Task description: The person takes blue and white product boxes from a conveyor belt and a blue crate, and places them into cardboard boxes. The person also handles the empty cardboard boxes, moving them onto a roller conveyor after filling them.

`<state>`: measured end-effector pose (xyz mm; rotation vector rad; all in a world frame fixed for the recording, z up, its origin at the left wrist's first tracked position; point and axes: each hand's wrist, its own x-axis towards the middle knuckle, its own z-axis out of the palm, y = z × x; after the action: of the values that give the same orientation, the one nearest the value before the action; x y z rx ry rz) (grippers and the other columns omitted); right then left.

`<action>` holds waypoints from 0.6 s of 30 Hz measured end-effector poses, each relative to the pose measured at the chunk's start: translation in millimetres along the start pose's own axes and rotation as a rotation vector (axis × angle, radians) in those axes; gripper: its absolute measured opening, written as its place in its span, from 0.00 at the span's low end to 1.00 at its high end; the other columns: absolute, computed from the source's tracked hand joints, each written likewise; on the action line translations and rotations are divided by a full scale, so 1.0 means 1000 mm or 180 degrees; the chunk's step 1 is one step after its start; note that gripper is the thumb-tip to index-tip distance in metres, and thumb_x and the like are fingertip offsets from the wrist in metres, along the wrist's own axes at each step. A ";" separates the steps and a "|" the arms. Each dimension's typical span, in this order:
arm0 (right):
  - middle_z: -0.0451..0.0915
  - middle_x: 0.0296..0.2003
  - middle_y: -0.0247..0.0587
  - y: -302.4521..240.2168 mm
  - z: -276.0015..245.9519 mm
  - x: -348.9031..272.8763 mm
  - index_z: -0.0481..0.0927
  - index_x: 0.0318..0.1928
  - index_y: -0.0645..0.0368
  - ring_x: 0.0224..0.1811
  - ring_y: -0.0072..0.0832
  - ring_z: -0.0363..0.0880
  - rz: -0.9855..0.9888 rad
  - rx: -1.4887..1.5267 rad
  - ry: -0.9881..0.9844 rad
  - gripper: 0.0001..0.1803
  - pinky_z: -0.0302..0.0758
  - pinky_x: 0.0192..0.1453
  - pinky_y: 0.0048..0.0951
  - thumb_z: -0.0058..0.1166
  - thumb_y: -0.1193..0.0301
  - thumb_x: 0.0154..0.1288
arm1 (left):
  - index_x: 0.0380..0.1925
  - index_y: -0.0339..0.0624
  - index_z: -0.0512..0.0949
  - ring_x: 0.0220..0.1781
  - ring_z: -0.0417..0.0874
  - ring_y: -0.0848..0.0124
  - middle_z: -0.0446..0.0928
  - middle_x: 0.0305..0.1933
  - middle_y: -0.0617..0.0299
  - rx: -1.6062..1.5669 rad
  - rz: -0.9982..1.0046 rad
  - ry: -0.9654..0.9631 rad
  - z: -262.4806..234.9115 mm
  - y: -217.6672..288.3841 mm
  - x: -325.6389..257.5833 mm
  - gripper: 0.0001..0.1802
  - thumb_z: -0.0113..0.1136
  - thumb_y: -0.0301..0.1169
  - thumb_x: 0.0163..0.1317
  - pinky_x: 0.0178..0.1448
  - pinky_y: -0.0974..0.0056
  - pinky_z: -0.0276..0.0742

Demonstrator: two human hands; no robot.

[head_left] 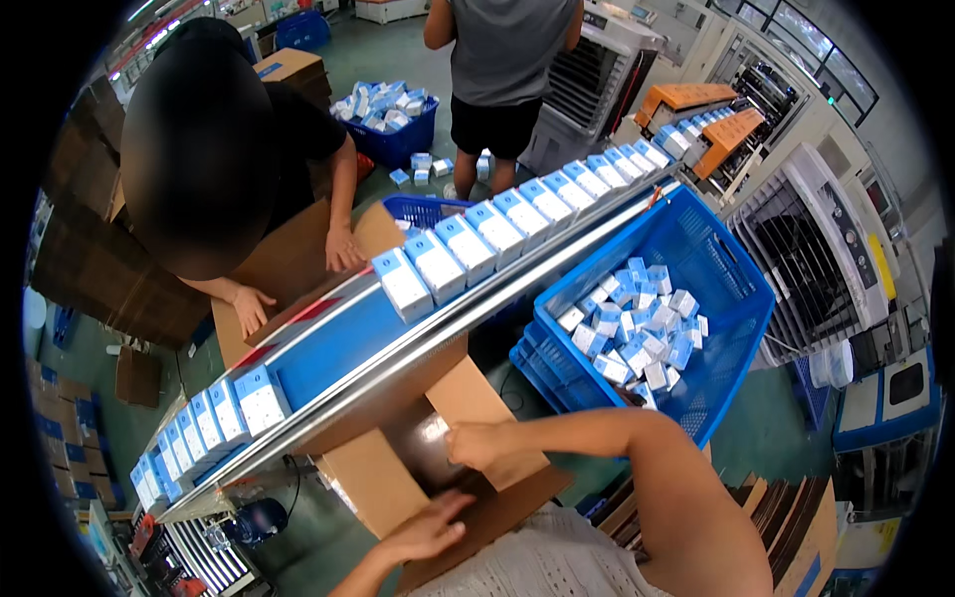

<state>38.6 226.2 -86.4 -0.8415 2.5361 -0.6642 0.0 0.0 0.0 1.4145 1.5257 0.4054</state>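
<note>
Taking the open carton as the clock's centre, a conveyor belt slants past its far side from about 9 o'clock round to 1, and the metal rail along the belt's near edge stands between the two. White-and-blue boxes ride the belt in two runs, a longer one towards 1 o'clock and a shorter one towards 9, with bare blue belt between them. At 2 o'clock are stacked blue crates, the top one holding loose small boxes; the bare right forearm passes across their near end. Farther out at 2 o'clock is a big grey fan unit, and a machine with orange guards stands at 1 at the belt's far end. Flat cardboard leans between 3 and 4. Across the belt at 11 o'clock, a co-worker has both hands at another carton; a second person stands at 12. The right hand reaches in from 4 o'clock, elbow bent, fingers curled tight over the carton's opening; whether it grips a flap I cannot tell. The left hand comes from 7 o'clock to the near side, fingers loosely spread and thumb apart, with nothing visible in its grasp.
</note>
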 end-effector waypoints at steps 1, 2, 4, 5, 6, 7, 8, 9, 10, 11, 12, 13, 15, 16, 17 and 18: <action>0.75 0.22 0.52 -0.011 -0.023 0.007 0.77 0.25 0.61 0.31 0.43 0.74 0.0140 0.0407 -0.0185 0.08 0.70 0.38 0.42 0.47 0.72 0.46 | 0.61 0.47 0.55 0.60 0.64 0.57 0.62 0.58 0.46 -0.0918 0.0159 -0.0503 -0.015 0.025 -0.010 0.32 0.39 0.52 0.61 0.61 0.62 0.58; 0.75 0.22 0.53 -0.024 -0.050 0.014 0.77 0.25 0.63 0.29 0.45 0.74 0.0286 0.0830 -0.0375 0.08 0.70 0.36 0.43 0.45 0.73 0.45 | 0.60 0.46 0.56 0.57 0.66 0.57 0.64 0.56 0.45 -0.0870 0.0094 -0.0744 -0.027 0.032 -0.009 0.31 0.41 0.50 0.61 0.60 0.62 0.59; 0.74 0.22 0.50 -0.033 -0.122 0.030 0.72 0.22 0.63 0.27 0.46 0.73 0.0120 0.0848 0.0838 0.07 0.69 0.31 0.42 0.44 0.72 0.50 | 0.60 0.45 0.58 0.53 0.69 0.56 0.69 0.50 0.45 -0.0552 0.0133 -0.1044 -0.049 0.020 0.011 0.29 0.43 0.46 0.61 0.56 0.62 0.63; 0.73 0.22 0.47 -0.053 -0.154 0.050 0.72 0.22 0.61 0.28 0.43 0.73 0.0312 -0.0234 0.1378 0.08 0.68 0.30 0.43 0.44 0.71 0.53 | 0.56 0.44 0.63 0.48 0.72 0.58 0.72 0.46 0.48 -0.0414 0.0434 -0.0413 -0.052 0.002 0.001 0.26 0.44 0.45 0.62 0.52 0.62 0.66; 0.74 0.23 0.44 -0.070 -0.190 0.059 0.73 0.22 0.59 0.30 0.40 0.72 0.0540 -0.0985 0.1916 0.11 0.68 0.31 0.41 0.44 0.67 0.56 | 0.47 0.41 0.71 0.47 0.74 0.59 0.73 0.46 0.49 -0.1518 -0.0169 -0.0503 -0.051 -0.040 0.000 0.22 0.46 0.45 0.61 0.47 0.61 0.69; 0.75 0.25 0.42 -0.041 -0.200 0.054 0.74 0.23 0.59 0.34 0.38 0.71 -0.0054 -0.1627 0.2775 0.14 0.67 0.36 0.39 0.45 0.62 0.57 | 0.35 0.39 0.74 0.43 0.75 0.58 0.74 0.41 0.51 -0.0542 -0.0508 0.0366 -0.073 -0.044 0.016 0.21 0.49 0.47 0.59 0.41 0.62 0.71; 0.74 0.27 0.43 -0.022 -0.201 0.046 0.74 0.23 0.60 0.36 0.38 0.70 0.0603 -0.1302 0.2665 0.17 0.64 0.41 0.40 0.46 0.58 0.57 | 0.32 0.40 0.75 0.40 0.76 0.59 0.74 0.38 0.52 -0.0089 -0.1468 0.0648 -0.072 -0.050 0.032 0.15 0.57 0.41 0.53 0.36 0.63 0.72; 0.73 0.27 0.44 -0.003 -0.173 0.025 0.75 0.23 0.62 0.36 0.39 0.70 0.0795 -0.1800 0.2444 0.17 0.63 0.47 0.40 0.48 0.59 0.56 | 0.32 0.41 0.75 0.41 0.75 0.59 0.73 0.39 0.53 0.0427 -0.1091 0.1211 -0.065 -0.037 0.041 0.15 0.59 0.40 0.51 0.37 0.63 0.72; 0.73 0.27 0.45 -0.012 -0.162 0.011 0.75 0.24 0.63 0.38 0.39 0.70 0.0816 -0.1688 0.2239 0.18 0.63 0.49 0.40 0.48 0.58 0.56 | 0.33 0.42 0.75 0.41 0.75 0.59 0.73 0.40 0.53 0.0981 -0.0749 0.1784 -0.057 -0.017 0.038 0.15 0.61 0.38 0.48 0.38 0.63 0.72; 0.74 0.28 0.46 -0.023 -0.150 -0.001 0.75 0.25 0.64 0.39 0.39 0.70 0.0815 -0.1529 0.2044 0.20 0.63 0.50 0.40 0.48 0.57 0.56 | 0.34 0.43 0.75 0.42 0.75 0.59 0.72 0.41 0.54 0.1528 -0.0431 0.2326 -0.049 0.004 0.031 0.16 0.63 0.36 0.45 0.39 0.62 0.71; 0.75 0.28 0.47 -0.035 -0.137 -0.014 0.75 0.25 0.64 0.41 0.40 0.70 0.0833 -0.1333 0.1676 0.21 0.62 0.52 0.40 0.48 0.56 0.57 | 0.41 0.45 0.74 0.49 0.71 0.56 0.69 0.49 0.52 0.1922 0.0134 0.2942 -0.038 0.022 0.025 0.24 0.66 0.34 0.38 0.47 0.56 0.68; 0.76 0.29 0.48 -0.045 -0.129 -0.025 0.75 0.25 0.65 0.43 0.41 0.70 0.0863 -0.1119 0.1338 0.22 0.61 0.54 0.40 0.48 0.55 0.57 | 0.48 0.44 0.70 0.57 0.64 0.52 0.64 0.55 0.49 0.2226 -0.0152 0.3101 -0.039 0.037 0.021 0.28 0.63 0.35 0.43 0.57 0.49 0.58; 0.77 0.30 0.47 -0.033 -0.149 -0.051 0.76 0.28 0.65 0.39 0.38 0.74 0.0551 0.0926 0.0840 0.18 0.66 0.50 0.33 0.49 0.60 0.58 | 0.54 0.45 0.65 0.62 0.58 0.53 0.58 0.60 0.47 0.2156 -0.0916 0.2956 -0.042 0.023 0.027 0.29 0.57 0.37 0.50 0.61 0.44 0.50; 0.77 0.31 0.46 -0.019 -0.168 -0.060 0.76 0.29 0.64 0.38 0.37 0.75 0.0306 0.1897 0.0548 0.15 0.68 0.47 0.29 0.50 0.62 0.59 | 0.57 0.41 0.61 0.65 0.52 0.52 0.54 0.63 0.46 0.2120 -0.1192 0.2776 -0.032 0.004 0.029 0.31 0.54 0.37 0.53 0.64 0.43 0.44; 0.77 0.27 0.45 -0.002 -0.183 -0.073 0.75 0.29 0.64 0.34 0.31 0.75 0.0885 0.1700 0.1723 0.12 0.70 0.40 0.28 0.49 0.66 0.59 | 0.57 0.39 0.60 0.65 0.52 0.52 0.54 0.63 0.46 0.1875 -0.1239 0.2746 -0.024 0.000 0.026 0.31 0.53 0.37 0.53 0.64 0.43 0.43; 0.76 0.25 0.45 0.046 -0.184 -0.086 0.74 0.30 0.64 0.31 0.32 0.74 0.1373 0.0851 0.2837 0.12 0.70 0.38 0.30 0.48 0.66 0.60 | 0.57 0.37 0.59 0.65 0.52 0.52 0.53 0.63 0.46 0.1637 -0.1247 0.2709 -0.017 0.000 0.028 0.31 0.53 0.36 0.53 0.64 0.43 0.43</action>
<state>-8.2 370.3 56.2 0.1742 3.0932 -1.4065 -8.8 30.8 -3.6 1.3236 2.6972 0.4086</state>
